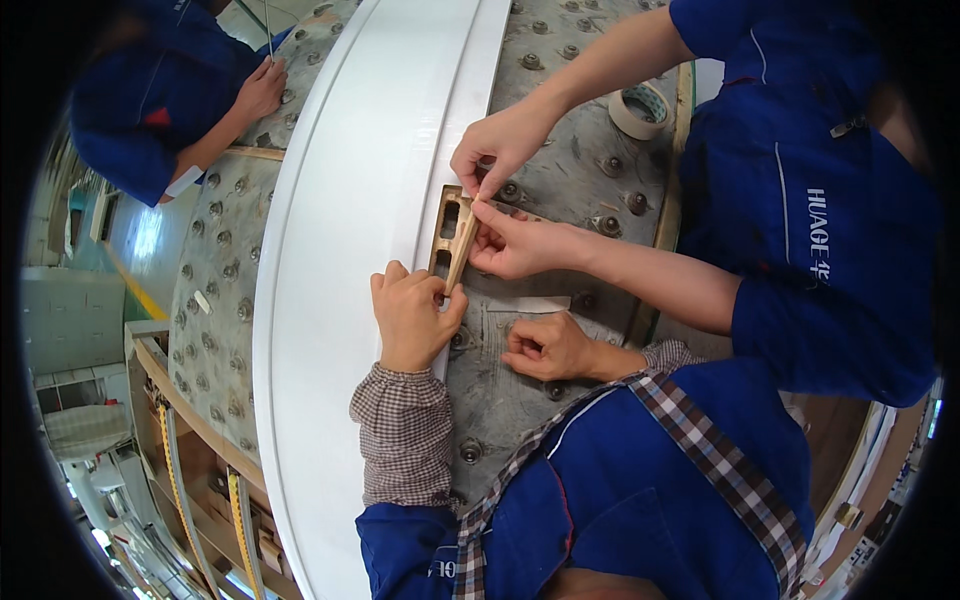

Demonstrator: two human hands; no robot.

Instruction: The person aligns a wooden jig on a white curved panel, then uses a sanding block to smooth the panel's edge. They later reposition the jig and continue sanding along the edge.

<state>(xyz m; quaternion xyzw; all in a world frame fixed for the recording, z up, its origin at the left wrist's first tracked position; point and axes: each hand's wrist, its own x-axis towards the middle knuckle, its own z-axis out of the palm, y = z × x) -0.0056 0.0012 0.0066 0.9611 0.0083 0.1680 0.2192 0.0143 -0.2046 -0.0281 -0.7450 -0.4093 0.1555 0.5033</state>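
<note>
Gripped at its lower end by my left hand (410,312), a tan, slotted, tapered piece (462,240) lies along the raised edge of a long white panel (350,200). My left thumb and fingers close on it; its exact kind I cannot make out. A co-worker's two hands (515,245) pinch something small at its upper end. My right hand (550,347) rests on the grey table (490,400) with curled fingers and nothing visible in them. Just above it lies a pale strip (530,304).
A roll of tape (639,110) stands on the table near the co-worker (790,200) at the right. Studs with nuts (608,225) dot the grey surface. Another person (165,100) is at the upper left. A wooden frame (180,400) runs along the lower left.
</note>
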